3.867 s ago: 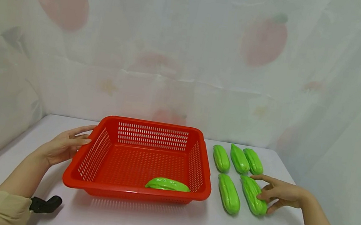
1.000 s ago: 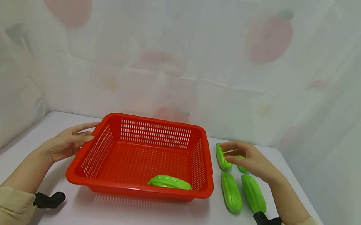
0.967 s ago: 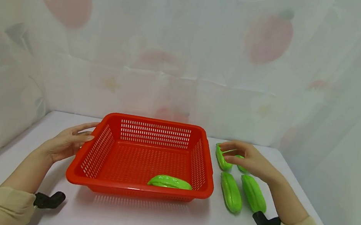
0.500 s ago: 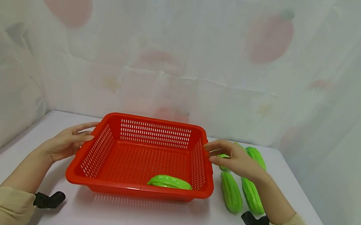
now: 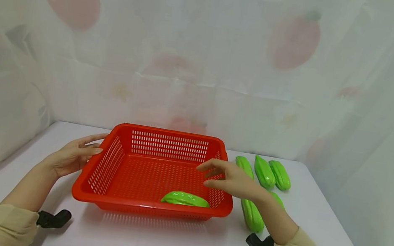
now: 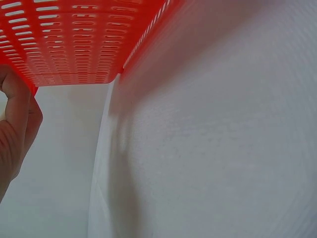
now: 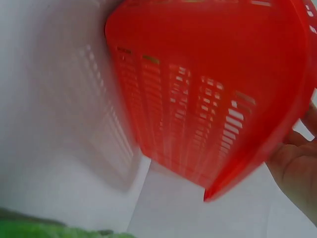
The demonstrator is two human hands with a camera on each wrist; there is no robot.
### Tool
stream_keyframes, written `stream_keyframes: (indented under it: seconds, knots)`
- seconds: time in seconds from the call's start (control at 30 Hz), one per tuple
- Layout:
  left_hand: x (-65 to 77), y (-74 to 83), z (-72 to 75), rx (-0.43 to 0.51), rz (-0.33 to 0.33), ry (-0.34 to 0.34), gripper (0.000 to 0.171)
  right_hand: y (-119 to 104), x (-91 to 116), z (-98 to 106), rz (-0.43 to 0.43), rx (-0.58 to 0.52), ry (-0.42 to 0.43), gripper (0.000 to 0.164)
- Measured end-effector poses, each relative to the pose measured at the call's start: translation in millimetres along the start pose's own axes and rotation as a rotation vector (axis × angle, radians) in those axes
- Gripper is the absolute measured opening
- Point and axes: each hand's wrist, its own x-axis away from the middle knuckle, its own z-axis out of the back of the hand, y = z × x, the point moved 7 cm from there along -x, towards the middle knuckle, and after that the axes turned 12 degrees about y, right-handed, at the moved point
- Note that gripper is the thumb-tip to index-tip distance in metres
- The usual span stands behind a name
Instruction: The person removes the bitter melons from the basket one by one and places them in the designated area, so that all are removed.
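A red perforated plastic basket (image 5: pixel 120 201) stands on the white table. My left hand (image 5: pixel 68 157) holds its left rim; in the left wrist view, bent fingers (image 6: pixel 19 106) are at that rim. Inside, near the front right, lies one glossy green ridged gourd-like vegetable (image 5: pixel 185 199). My right hand (image 5: pixel 238 181) reaches over the right rim with fingers spread and loosely bent, nothing between them. In the right wrist view, the right hand (image 7: pixel 297 173) shows beyond the basket's side wall (image 7: pixel 198 99), partly hidden by it.
Several similar green vegetables lie right of the basket, among them a back-middle one (image 5: pixel 264 173), a back-right one (image 5: pixel 281 176) and a front one (image 5: pixel 252 217). The right arm partly covers some. Patterned white cloth (image 5: pixel 177 52) hangs behind the table (image 5: pixel 148 243).
The right hand, earlier at the front-right vegetable and then above the back ones, has moved left over the basket's right rim. Left hand, basket and vegetables stay in place.
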Motion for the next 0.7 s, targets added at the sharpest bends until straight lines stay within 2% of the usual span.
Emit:
stream_keyframes:
  seconds: [0.2,0.7]
  knots:
    - [0.0,-0.2,0.5,0.003,0.000,0.002,0.041,-0.8,-4.9,-18.1,-0.035,-0.015,-0.081,0.038]
    - [1.8,1.7,-2.2,0.009,0.000,0.004,0.041,0.1,-19.9,-52.7,-0.028,-0.023,-0.156,0.040]
